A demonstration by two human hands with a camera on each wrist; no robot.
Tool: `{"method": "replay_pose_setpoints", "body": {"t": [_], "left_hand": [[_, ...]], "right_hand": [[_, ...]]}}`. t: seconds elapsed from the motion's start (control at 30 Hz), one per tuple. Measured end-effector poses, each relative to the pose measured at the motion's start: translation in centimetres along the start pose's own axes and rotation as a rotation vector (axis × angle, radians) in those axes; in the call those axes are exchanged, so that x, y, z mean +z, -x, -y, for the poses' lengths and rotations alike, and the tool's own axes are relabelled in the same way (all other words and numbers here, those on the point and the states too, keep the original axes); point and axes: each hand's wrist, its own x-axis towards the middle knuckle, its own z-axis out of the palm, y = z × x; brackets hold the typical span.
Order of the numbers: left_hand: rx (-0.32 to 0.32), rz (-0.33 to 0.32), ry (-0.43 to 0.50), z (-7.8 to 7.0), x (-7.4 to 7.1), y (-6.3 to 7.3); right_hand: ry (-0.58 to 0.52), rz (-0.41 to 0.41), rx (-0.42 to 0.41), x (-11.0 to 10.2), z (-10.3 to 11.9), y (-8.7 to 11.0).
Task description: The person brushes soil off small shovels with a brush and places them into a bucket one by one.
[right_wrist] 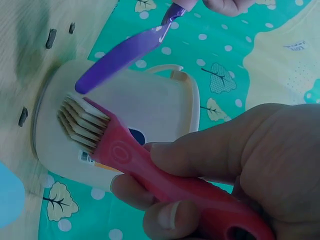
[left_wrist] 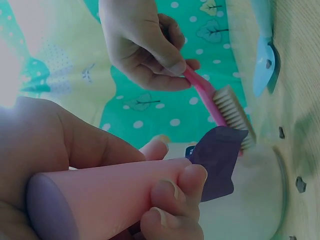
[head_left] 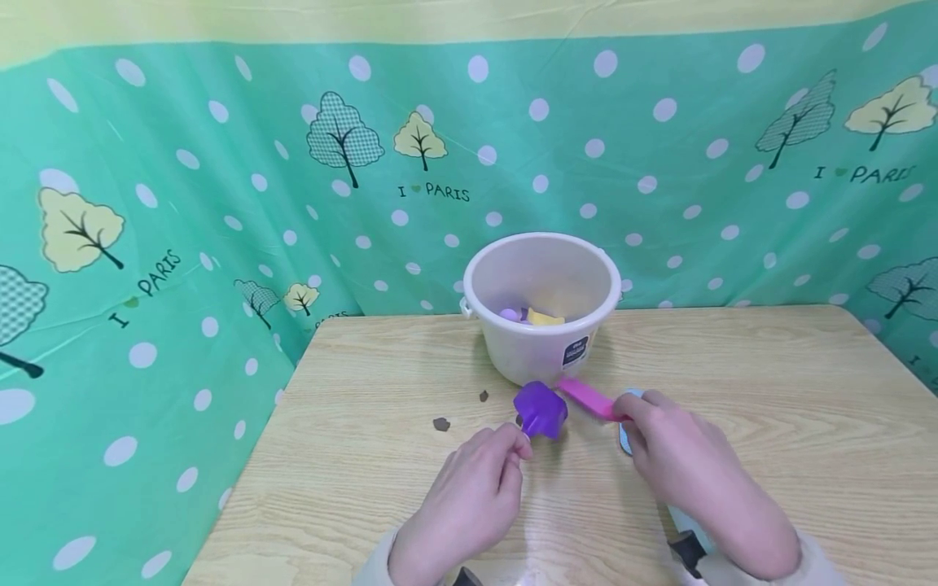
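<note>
My left hand (head_left: 472, 492) grips the pink handle (left_wrist: 115, 192) of a small toy shovel, its purple blade (head_left: 541, 409) held above the table in front of the bucket. A pink brush (right_wrist: 150, 165) with pale bristles (right_wrist: 82, 122) is held by its handle in my right hand (head_left: 685, 460). In the head view the brush head points toward the shovel blade, near the foot of the bucket. Several dark flakes (head_left: 441, 424) lie on the table around the blade. Under my right hand is a light blue shovel (left_wrist: 265, 62), partly hidden in the head view, with a dark flake on its blade.
A white bucket (head_left: 538, 346) stands at the table's back edge, holding purple and yellow things (head_left: 545, 318). The wooden table (head_left: 352, 480) reaches out on both sides. Behind it hangs a green dotted cloth (head_left: 410, 268).
</note>
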Motion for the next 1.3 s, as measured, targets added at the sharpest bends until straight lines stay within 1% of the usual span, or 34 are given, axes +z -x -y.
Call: {"method": "replay_pose_setpoints", "body": {"t": [0.27, 0.37, 0.5, 0.63, 0.73, 0.83, 0.93, 1.0, 1.13, 1.3], "left_hand": [[0.000, -0.001, 0.000, 0.0, 0.0, 0.0], [0.000, 0.000, -0.002, 0.0, -0.1, 0.0], [0.021, -0.016, -0.023, 0.0, -0.1, 0.1], [0.060, -0.050, -0.029, 0.0, -0.1, 0.2], [0.066, -0.071, 0.016, -0.1, -0.2, 0.2], [0.029, -0.070, 0.081, -0.4, -0.4, 0.3], [-0.019, -0.064, 0.124, -0.8, -0.6, 0.3], [-0.028, -0.068, 0.133, -0.9, -0.7, 0.4], [-0.011, -0.110, 0.135, -1.1, -0.8, 0.5], [0.020, -0.165, 0.168, -1.2, -0.9, 0.6]], "right_hand": [[-0.011, 0.003, 0.068, -1.1, -0.8, -0.2], [-0.018, -0.019, 0.081, -1.5, -1.2, -0.1], [-0.031, -0.043, 0.098, -2.0, -1.5, 0.0], [-0.030, -0.067, 0.105, -2.3, -1.9, 0.0], [-0.018, -0.125, 0.084, -2.4, -2.2, 0.1], [-0.007, -0.179, 0.060, -2.6, -2.5, 0.1], [-0.011, -0.194, 0.058, -2.7, -2.7, 0.2], [-0.013, -0.198, 0.064, -2.8, -2.8, 0.2], [-0.021, -0.211, 0.105, -3.1, -2.8, 0.2], [-0.020, -0.249, 0.162, -3.3, -2.9, 0.1]]}}
